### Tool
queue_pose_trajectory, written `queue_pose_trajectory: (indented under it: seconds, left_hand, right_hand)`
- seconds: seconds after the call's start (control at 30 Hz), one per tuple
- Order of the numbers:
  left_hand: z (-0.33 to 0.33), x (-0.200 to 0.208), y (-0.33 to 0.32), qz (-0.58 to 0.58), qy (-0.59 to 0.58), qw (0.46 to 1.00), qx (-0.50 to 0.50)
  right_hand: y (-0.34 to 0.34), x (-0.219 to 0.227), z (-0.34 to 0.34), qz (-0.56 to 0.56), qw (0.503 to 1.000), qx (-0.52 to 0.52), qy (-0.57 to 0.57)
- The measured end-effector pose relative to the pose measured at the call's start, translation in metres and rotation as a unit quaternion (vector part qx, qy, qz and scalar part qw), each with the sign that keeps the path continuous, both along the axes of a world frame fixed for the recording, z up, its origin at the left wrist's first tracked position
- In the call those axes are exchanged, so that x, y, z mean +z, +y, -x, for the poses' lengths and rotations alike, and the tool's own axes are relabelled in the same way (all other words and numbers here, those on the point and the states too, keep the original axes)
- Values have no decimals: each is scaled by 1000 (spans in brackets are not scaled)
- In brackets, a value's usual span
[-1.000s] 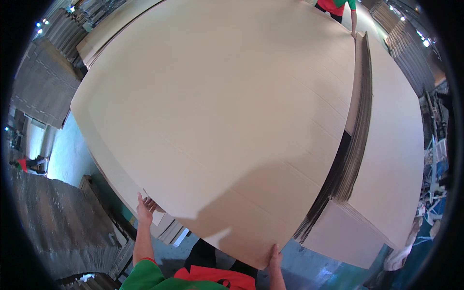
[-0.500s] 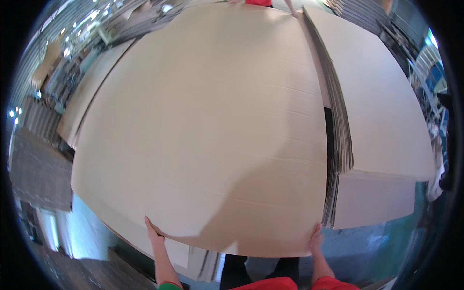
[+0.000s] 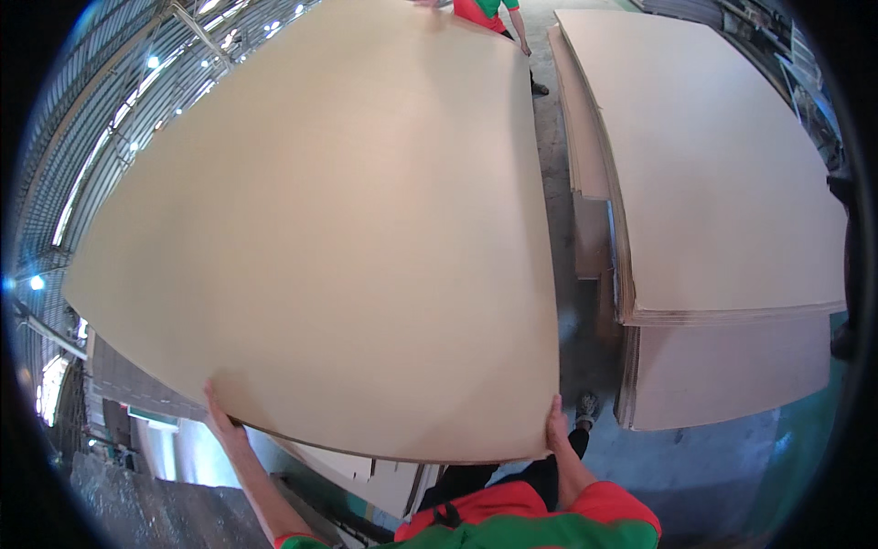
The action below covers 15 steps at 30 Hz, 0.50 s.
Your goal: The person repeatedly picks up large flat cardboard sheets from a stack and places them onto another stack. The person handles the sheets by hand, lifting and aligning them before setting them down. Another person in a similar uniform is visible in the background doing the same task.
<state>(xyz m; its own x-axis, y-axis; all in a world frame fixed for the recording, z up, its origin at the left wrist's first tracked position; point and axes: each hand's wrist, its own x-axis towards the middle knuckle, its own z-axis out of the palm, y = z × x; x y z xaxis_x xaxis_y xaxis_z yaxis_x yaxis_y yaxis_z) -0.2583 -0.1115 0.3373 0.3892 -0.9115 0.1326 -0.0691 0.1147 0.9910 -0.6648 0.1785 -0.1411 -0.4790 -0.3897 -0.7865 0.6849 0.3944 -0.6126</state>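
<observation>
A very large tan cardboard sheet (image 3: 338, 238) spreads across most of the view, off the floor and tilted, its left side higher. My left hand (image 3: 222, 414) grips its near edge toward the left, thumb on top and fingers hidden underneath. At the near right corner my right hand (image 3: 556, 426) is closed on the edge, its fingers partly out of sight. Across the far end, a co-worker (image 3: 485, 13) in red and green holds the far right corner with one hand (image 3: 525, 46).
To the right stands a tall stack of cardboard sheets (image 3: 713, 174), overhanging a lower stack (image 3: 732, 371). A strip of grey floor (image 3: 553, 174) runs between it and the held sheet. Pale boards (image 3: 380, 480) lie below the near edge; a dark grey surface (image 3: 137, 499) is at lower left.
The sheet has shifted left, away from the right-hand stack, and its left side has risen. The gap has widened, showing floor. Both my hands moved left with it, and more of the co-worker shows.
</observation>
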Motion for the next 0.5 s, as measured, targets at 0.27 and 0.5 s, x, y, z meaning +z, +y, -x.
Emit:
queue_pose_trajectory:
  seconds: [0.27,0.5]
  left_hand:
    - [133,208,114,321,-156,919,-170]
    - [269,237,69,368,35,606,-704]
  right_hand:
    - [-81,35,-7,316,915,-18,-248]
    - [-82,141,76,423,886,-16,-188]
